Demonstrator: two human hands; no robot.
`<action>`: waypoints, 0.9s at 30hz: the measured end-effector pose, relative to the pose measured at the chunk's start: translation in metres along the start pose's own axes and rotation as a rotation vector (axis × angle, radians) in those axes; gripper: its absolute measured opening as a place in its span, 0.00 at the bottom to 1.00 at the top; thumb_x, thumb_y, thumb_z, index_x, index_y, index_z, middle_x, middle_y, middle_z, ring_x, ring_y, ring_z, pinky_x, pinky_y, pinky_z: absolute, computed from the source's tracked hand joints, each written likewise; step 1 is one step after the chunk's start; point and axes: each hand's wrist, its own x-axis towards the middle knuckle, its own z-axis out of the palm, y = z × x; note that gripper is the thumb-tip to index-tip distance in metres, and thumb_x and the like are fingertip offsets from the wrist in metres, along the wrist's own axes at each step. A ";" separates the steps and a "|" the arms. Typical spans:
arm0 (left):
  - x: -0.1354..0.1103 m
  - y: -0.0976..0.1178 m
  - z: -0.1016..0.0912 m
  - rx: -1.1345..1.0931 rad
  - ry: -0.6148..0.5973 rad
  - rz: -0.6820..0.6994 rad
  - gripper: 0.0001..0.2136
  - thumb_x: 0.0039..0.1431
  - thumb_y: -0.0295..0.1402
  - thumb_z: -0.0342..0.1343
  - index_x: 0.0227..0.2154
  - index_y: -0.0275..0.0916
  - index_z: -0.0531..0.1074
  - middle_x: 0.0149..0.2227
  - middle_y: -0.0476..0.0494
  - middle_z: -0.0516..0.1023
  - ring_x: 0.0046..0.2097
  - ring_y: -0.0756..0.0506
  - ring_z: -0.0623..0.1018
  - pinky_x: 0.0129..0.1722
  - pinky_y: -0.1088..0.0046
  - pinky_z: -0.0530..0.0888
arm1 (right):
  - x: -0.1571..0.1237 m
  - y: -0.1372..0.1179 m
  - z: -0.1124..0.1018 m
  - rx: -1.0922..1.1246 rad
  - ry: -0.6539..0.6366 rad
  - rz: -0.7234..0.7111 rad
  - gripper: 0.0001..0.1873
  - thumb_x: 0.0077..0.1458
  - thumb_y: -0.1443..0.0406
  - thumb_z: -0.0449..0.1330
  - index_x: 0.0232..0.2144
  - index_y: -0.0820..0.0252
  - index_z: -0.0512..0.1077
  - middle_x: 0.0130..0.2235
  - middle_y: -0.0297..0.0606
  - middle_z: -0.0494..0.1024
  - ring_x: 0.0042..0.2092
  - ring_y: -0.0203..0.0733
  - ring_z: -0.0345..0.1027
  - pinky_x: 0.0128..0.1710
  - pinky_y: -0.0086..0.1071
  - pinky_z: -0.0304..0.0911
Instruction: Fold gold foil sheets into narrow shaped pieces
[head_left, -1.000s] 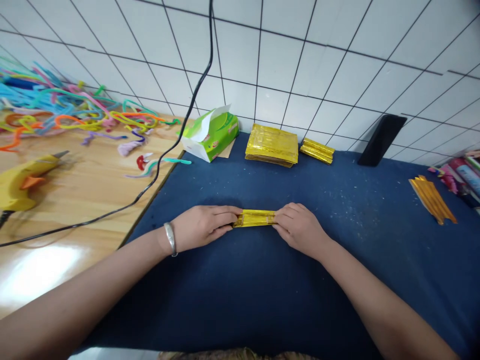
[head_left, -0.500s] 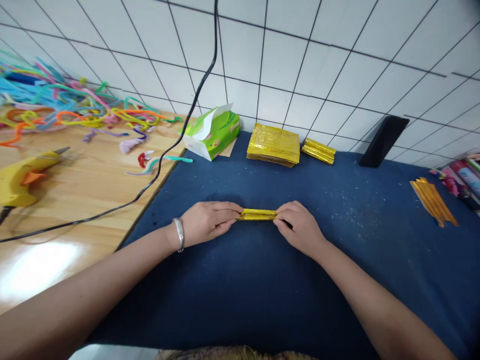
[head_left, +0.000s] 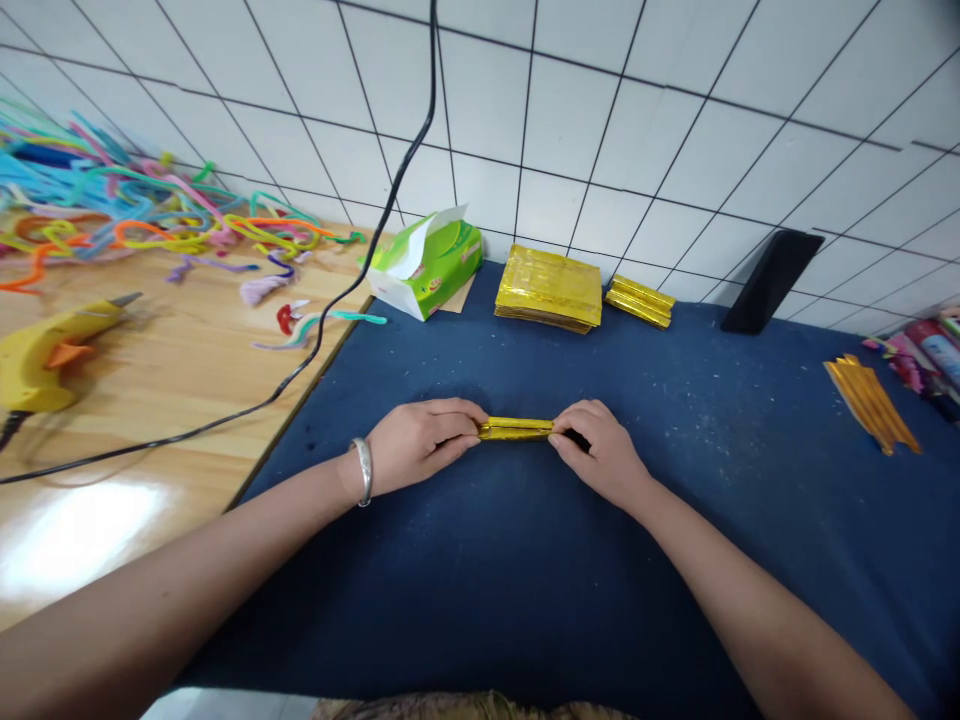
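Observation:
A narrow folded strip of gold foil paper (head_left: 516,429) lies crosswise between my hands, low over the dark blue cloth (head_left: 480,580). My left hand (head_left: 427,440), with a silver bangle at the wrist, pinches its left end. At the right end, the thumb and fingers of my right hand (head_left: 596,450) are closed on it. A lengthwise crease runs along the strip, and its tips are hidden under my fingers. Beyond it sits a stack of gold foil paper (head_left: 549,280), with a smaller folded gold piece (head_left: 641,300) just to its right.
A green tissue pack (head_left: 431,265) stands by the tiled wall, near a leaning black slab (head_left: 772,280). Creased gold strips (head_left: 872,403) lie far right. On the wooden surface are a yellow glue gun (head_left: 52,355) and colourful pipe cleaners (head_left: 150,220); a black cable (head_left: 345,295) crosses it.
Both hands keep hold of the gold foil strip in nearly the same place. My fingers have shifted only slightly along its ends, and the view has moved a little.

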 end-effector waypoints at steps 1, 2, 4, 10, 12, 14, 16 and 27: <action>0.001 0.001 0.001 -0.005 0.007 -0.010 0.09 0.61 0.31 0.46 0.37 0.39 0.71 0.46 0.46 0.73 0.46 0.50 0.74 0.47 0.74 0.71 | 0.000 0.000 0.000 0.007 -0.004 0.001 0.05 0.55 0.68 0.53 0.29 0.57 0.69 0.34 0.35 0.72 0.38 0.38 0.64 0.42 0.36 0.58; 0.001 0.001 0.001 -0.009 0.015 -0.020 0.09 0.61 0.30 0.46 0.37 0.39 0.71 0.46 0.46 0.73 0.45 0.50 0.74 0.46 0.74 0.71 | 0.001 -0.001 0.000 0.010 -0.010 0.001 0.06 0.56 0.68 0.53 0.28 0.57 0.68 0.34 0.35 0.72 0.38 0.37 0.64 0.42 0.36 0.57; 0.004 0.003 0.003 -0.013 0.032 -0.041 0.09 0.60 0.30 0.46 0.36 0.38 0.71 0.45 0.45 0.73 0.45 0.50 0.74 0.46 0.73 0.72 | 0.002 -0.001 0.001 0.000 -0.014 0.009 0.08 0.56 0.68 0.52 0.26 0.58 0.68 0.34 0.35 0.72 0.38 0.37 0.63 0.42 0.36 0.57; 0.012 0.007 0.006 -0.002 0.069 -0.108 0.06 0.57 0.29 0.48 0.28 0.37 0.70 0.41 0.46 0.74 0.39 0.50 0.74 0.41 0.74 0.72 | 0.006 -0.002 0.007 -0.060 0.040 0.030 0.08 0.52 0.71 0.52 0.23 0.59 0.65 0.32 0.36 0.70 0.36 0.38 0.62 0.40 0.36 0.57; 0.014 0.006 0.006 -0.007 0.065 -0.130 0.06 0.56 0.29 0.49 0.25 0.37 0.67 0.40 0.47 0.73 0.38 0.51 0.74 0.39 0.75 0.71 | 0.006 -0.001 0.009 -0.072 0.047 0.035 0.07 0.51 0.71 0.53 0.22 0.59 0.63 0.31 0.36 0.69 0.36 0.39 0.62 0.39 0.36 0.57; 0.015 0.006 0.005 -0.013 0.068 -0.141 0.07 0.55 0.28 0.49 0.23 0.37 0.65 0.39 0.47 0.73 0.37 0.52 0.73 0.38 0.76 0.71 | 0.006 0.001 0.011 -0.081 0.055 0.042 0.08 0.51 0.71 0.53 0.21 0.58 0.61 0.31 0.36 0.69 0.35 0.39 0.61 0.38 0.35 0.57; 0.015 0.006 0.005 -0.013 0.069 -0.137 0.08 0.55 0.28 0.49 0.22 0.36 0.63 0.39 0.47 0.73 0.37 0.52 0.73 0.37 0.76 0.70 | 0.007 0.004 0.012 -0.089 0.059 0.047 0.10 0.50 0.71 0.53 0.20 0.58 0.58 0.30 0.36 0.68 0.35 0.39 0.61 0.38 0.35 0.56; 0.011 0.002 0.009 0.135 0.046 0.015 0.12 0.60 0.28 0.45 0.44 0.41 0.68 0.44 0.44 0.72 0.45 0.48 0.72 0.45 0.71 0.71 | 0.002 0.004 0.010 -0.200 0.054 -0.019 0.05 0.54 0.71 0.52 0.33 0.59 0.67 0.37 0.40 0.70 0.39 0.42 0.61 0.38 0.37 0.57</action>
